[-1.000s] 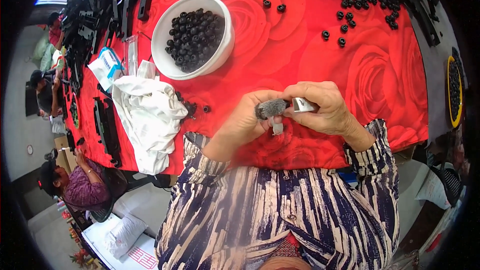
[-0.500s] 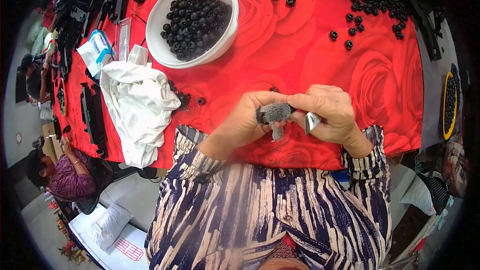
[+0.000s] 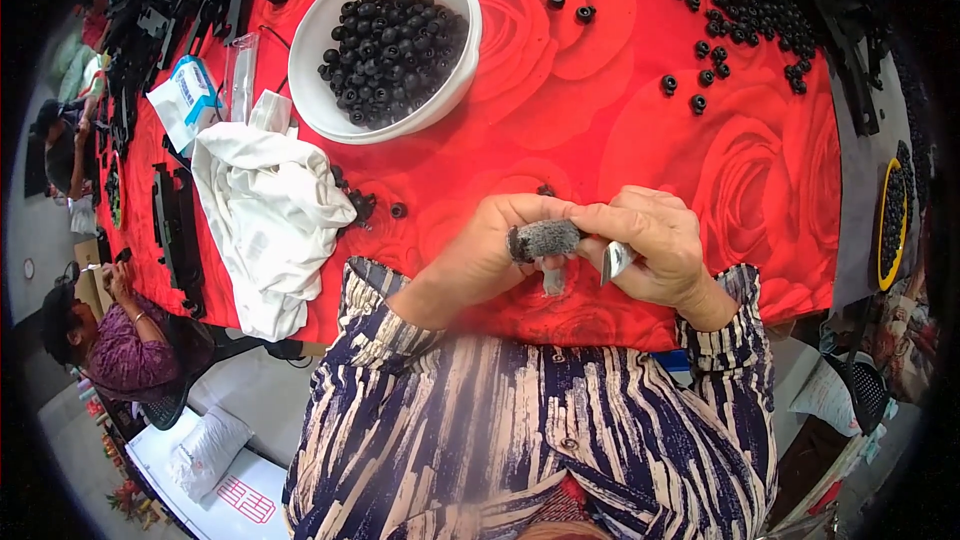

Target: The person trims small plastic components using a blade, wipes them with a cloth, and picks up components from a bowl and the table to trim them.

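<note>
Observing through the head camera; both bare hands are meeting over the near edge of a desk covered in red, rose-printed cloth (image 3: 450, 170).

Left hand (image 3: 484, 243) is curling its fingers close against a short, oblong, grey fuzzy piece with a darker left end (image 3: 545, 239). Whether that grip is pinching the piece or a finger is wearing it as a sleeve, I am not able to tell.

Right hand (image 3: 655, 245) is pinching a flat, shiny, silvery metal piece (image 3: 618, 261), the bright end angling down toward the person's lap. Its foremost fingertips are reaching leftward to the right end of the grey piece; contact there is looking likely, though the fingers are hiding it.

Key relation: the grey piece is lying between the hands, long axis running nearly left to right, tipping slightly up at its right end. The left hand is nearer, sitting right against it. The silvery piece is sitting just beyond that right end, a little lower, and slanting across the grey piece's axis rather than lining up with it. A small pale bit (image 3: 553, 282) is showing just below the grey piece; I am not making out what it is.

Around them: a round white bowl (image 3: 425, 124) is holding many small round black parts, a crumpled white cloth (image 3: 265, 230) is lying left of the left hand, and loose round black parts (image 3: 719, 54) are scattering across the far right.
</note>
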Demonstrator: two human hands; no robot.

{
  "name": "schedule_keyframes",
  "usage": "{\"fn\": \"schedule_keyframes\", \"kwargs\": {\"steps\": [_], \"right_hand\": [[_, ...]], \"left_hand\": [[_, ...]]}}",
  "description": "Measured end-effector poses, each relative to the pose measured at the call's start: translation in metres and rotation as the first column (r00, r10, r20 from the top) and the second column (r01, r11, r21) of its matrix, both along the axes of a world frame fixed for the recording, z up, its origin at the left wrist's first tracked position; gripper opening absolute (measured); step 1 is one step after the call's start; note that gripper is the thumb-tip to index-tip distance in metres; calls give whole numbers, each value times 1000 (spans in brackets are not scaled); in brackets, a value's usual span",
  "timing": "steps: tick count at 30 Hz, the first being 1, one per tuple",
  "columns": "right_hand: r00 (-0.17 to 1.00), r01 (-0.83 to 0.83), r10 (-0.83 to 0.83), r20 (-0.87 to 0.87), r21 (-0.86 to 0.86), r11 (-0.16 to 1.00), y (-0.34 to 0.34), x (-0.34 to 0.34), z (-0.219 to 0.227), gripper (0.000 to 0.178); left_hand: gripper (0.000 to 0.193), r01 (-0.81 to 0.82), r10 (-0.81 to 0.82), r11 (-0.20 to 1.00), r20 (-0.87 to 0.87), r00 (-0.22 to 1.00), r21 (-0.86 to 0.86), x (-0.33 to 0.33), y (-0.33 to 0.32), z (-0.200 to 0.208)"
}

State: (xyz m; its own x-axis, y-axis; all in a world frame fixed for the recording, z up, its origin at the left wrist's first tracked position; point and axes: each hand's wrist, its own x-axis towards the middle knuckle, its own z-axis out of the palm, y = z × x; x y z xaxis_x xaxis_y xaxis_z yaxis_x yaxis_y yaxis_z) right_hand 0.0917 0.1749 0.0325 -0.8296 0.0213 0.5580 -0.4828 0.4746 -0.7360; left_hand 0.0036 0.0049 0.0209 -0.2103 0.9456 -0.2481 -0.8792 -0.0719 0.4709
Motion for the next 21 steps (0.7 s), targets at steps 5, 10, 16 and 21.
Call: {"fn": "schedule_keyframes", "kwargs": {"steps": [5,10,16,21], "right_hand": [[999,30,-28,-35,50,998,0,0,1,40],[992,84,-78,-97,68,994,-3,1,-2,33],[989,118,-109,-101,86,989,-4,0,-2,29],[992,107,-100,-76,99,989,-3,-1,-4,29]], "left_hand": [[23,-61,52,992,-82,995,-108,2,1,4],[22,-105,100,989,-52,994,-103,4,-1,2],[22,-138,87,975,-273,958,-174,2,1,13],[24,-135,104,979,-193,976,-155,5,1,5]]}}
